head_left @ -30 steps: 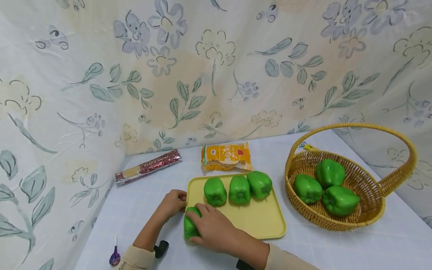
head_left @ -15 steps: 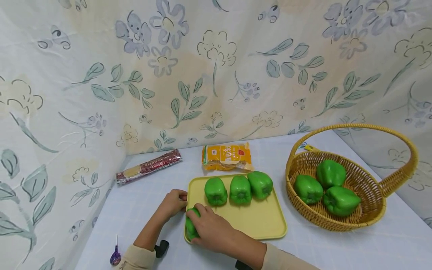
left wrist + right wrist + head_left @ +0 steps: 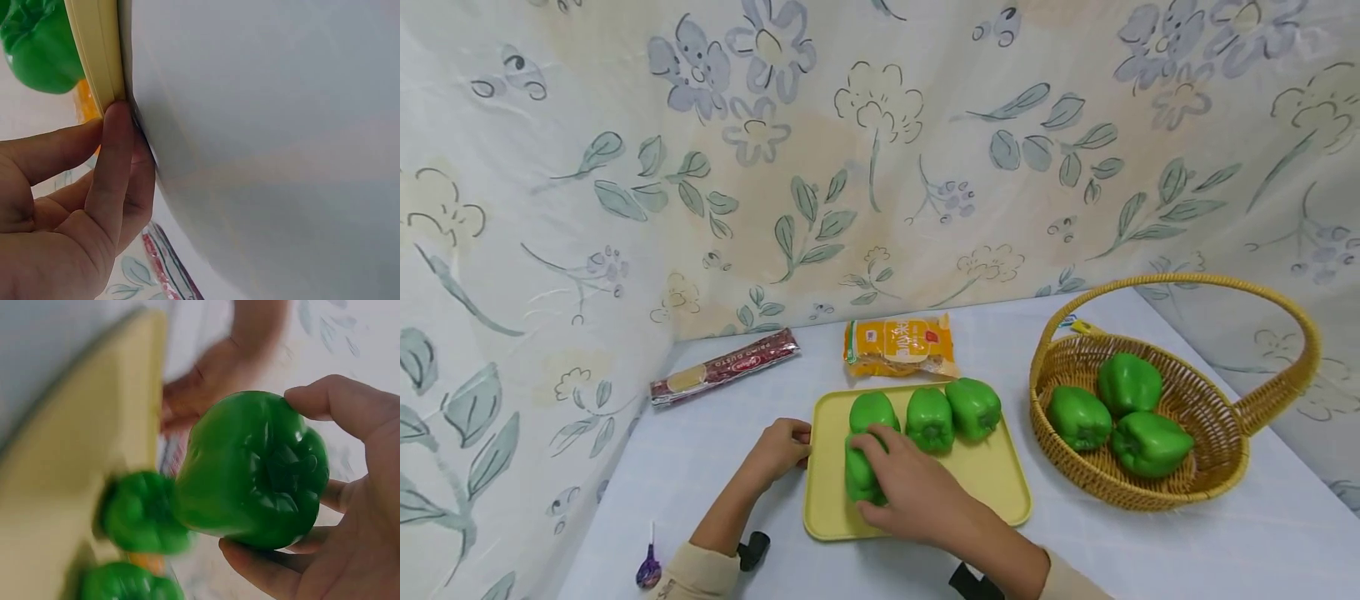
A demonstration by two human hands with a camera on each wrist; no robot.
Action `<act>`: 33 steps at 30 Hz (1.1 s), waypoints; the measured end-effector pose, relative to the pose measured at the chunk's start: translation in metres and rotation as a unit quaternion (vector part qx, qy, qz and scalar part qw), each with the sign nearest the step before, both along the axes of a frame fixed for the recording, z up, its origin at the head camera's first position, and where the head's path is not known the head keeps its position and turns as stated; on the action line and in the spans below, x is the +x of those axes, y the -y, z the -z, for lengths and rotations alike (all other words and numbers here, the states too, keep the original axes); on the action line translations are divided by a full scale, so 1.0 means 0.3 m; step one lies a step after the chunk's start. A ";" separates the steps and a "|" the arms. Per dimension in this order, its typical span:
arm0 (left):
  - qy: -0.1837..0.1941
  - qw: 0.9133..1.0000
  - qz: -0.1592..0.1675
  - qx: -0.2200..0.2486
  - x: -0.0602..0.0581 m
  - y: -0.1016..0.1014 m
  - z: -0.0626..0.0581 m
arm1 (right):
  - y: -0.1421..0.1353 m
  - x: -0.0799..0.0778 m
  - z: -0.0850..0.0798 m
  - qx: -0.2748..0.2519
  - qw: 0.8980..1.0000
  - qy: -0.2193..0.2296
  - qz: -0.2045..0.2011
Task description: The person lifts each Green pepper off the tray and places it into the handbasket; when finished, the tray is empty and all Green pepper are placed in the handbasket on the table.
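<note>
My right hand (image 3: 917,492) grips a green bell pepper (image 3: 250,469) between thumb and fingers, over the left part of a yellow tray (image 3: 985,479). In the right wrist view this pepper appears sideways, its stem end toward the palm. Three more bell peppers sit along the tray's back: a left one (image 3: 872,408), partly covered by the held pepper and hand, a middle one (image 3: 929,421) and a right one (image 3: 973,408). At the tray's left edge, my left hand (image 3: 775,454) pinches the rim with thumb and fingers (image 3: 117,134).
A wicker basket (image 3: 1097,483) with a tall handle stands to the right, holding three green bell peppers. Behind the tray lies an orange snack packet (image 3: 901,343). A long dark red packet (image 3: 726,367) is at back left, a purple lollipop (image 3: 648,571) at front left.
My right hand has carried the bell pepper from the tray's front left corner to the right and back, toward the left one of the row. My left hand stays at the rim.
</note>
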State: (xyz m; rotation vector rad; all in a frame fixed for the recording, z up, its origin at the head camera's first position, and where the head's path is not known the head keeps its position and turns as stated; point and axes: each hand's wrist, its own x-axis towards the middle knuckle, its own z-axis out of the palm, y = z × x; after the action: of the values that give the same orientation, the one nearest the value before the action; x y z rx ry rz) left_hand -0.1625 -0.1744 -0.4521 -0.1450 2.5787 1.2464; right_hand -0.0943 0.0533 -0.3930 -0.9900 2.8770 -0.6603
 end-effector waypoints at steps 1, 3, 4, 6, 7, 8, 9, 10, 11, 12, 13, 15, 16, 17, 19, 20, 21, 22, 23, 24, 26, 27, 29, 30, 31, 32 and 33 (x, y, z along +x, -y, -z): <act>0.003 1.000 -0.001 0.000 0.000 0.001 0.000 | -0.024 0.000 -0.012 -0.008 1.000 -0.005 0.013; 0.005 1.000 0.000 -0.001 0.000 0.001 0.001 | -0.077 -0.001 -0.034 -0.024 0.999 -0.016 0.044; 0.005 1.000 0.001 -0.001 0.000 0.000 0.002 | -0.105 0.000 -0.043 -0.032 0.997 -0.023 0.061; 0.006 1.000 0.002 -0.005 0.001 0.000 0.005 | -0.167 0.005 -0.059 -0.047 0.993 -0.039 0.096; 0.007 1.000 0.003 -0.005 0.001 0.000 0.007 | -0.200 0.007 -0.068 -0.054 0.991 -0.046 0.113; 0.007 1.000 0.004 -0.004 0.002 0.001 0.007 | -0.233 0.009 -0.074 -0.062 0.988 -0.053 0.129; 0.006 1.000 0.005 -0.005 0.002 0.002 0.008 | -0.266 0.009 -0.080 -0.071 0.985 -0.060 0.143; 0.007 1.000 0.006 -0.005 0.003 0.004 0.008 | -0.299 0.007 -0.087 -0.081 0.982 -0.067 0.157; 0.007 1.000 0.006 -0.005 0.003 0.005 0.006 | -0.331 0.003 -0.092 -0.092 0.978 -0.076 0.169; 0.007 1.000 0.005 -0.005 0.004 0.006 0.004 | -0.363 -0.002 -0.096 -0.105 0.974 -0.085 0.180; 0.006 1.000 0.004 -0.003 0.004 0.008 0.004 | -0.394 -0.008 -0.099 -0.116 0.970 -0.095 0.193; 0.004 1.000 0.004 -0.004 0.003 0.008 0.003 | -0.454 -0.020 -0.105 -0.132 0.960 -0.107 0.224; 0.004 1.000 0.004 -0.004 0.002 0.007 0.003 | -0.482 -0.023 -0.106 -0.137 0.954 -0.112 0.240; 0.003 1.000 0.005 -0.005 0.002 0.005 0.003 | -0.511 -0.027 -0.105 -0.142 0.949 -0.117 0.256; 0.003 1.000 0.008 -0.009 0.000 0.003 0.006 | -0.564 -0.033 -0.099 -0.143 0.939 -0.121 0.290; 0.002 1.000 0.009 -0.013 0.001 0.002 0.005 | -0.588 -0.037 -0.095 -0.144 0.934 -0.119 0.303; 0.002 1.000 0.010 -0.015 0.001 0.002 0.005 | -0.610 -0.042 -0.087 -0.146 0.929 -0.119 0.317; 0.002 1.000 0.010 -0.018 0.001 0.002 0.005 | -0.630 -0.048 -0.077 -0.147 0.924 -0.122 0.331; 0.003 1.000 0.010 -0.019 0.002 0.003 0.006 | -0.649 -0.054 -0.064 -0.148 0.919 -0.124 0.344; 0.003 1.000 0.009 -0.020 0.002 0.003 0.006 | -0.666 -0.059 -0.052 -0.148 0.914 -0.123 0.358; 0.003 1.000 0.007 -0.020 0.003 0.004 0.005 | -0.693 -0.068 -0.027 -0.149 0.904 -0.120 0.382; 0.002 1.000 0.006 -0.020 0.003 0.004 0.004 | -0.705 -0.071 -0.015 -0.146 0.900 -0.118 0.394; 0.001 1.000 0.006 -0.020 0.003 0.003 0.003 | -0.725 -0.075 0.006 -0.145 0.893 -0.113 0.411; 0.001 1.000 0.006 -0.019 0.004 0.003 0.002 | -0.733 -0.077 0.016 -0.144 0.891 -0.110 0.416; 0.000 1.000 0.008 -0.019 0.004 0.003 0.002 | -0.740 -0.079 0.024 -0.143 0.889 -0.112 0.421; 0.000 1.000 0.008 -0.019 0.004 0.002 0.003 | -0.746 -0.080 0.030 -0.142 0.887 -0.114 0.424; -0.001 1.000 0.010 -0.020 0.004 0.003 0.004 | -0.752 -0.082 0.037 -0.141 0.886 -0.117 0.425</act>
State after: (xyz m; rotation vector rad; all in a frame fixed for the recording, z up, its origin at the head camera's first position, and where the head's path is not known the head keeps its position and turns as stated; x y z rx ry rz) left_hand -0.1614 -0.1752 -0.4534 -0.1258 2.6003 1.1895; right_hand -0.1189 0.2788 -0.4040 0.3127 3.4321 -1.0647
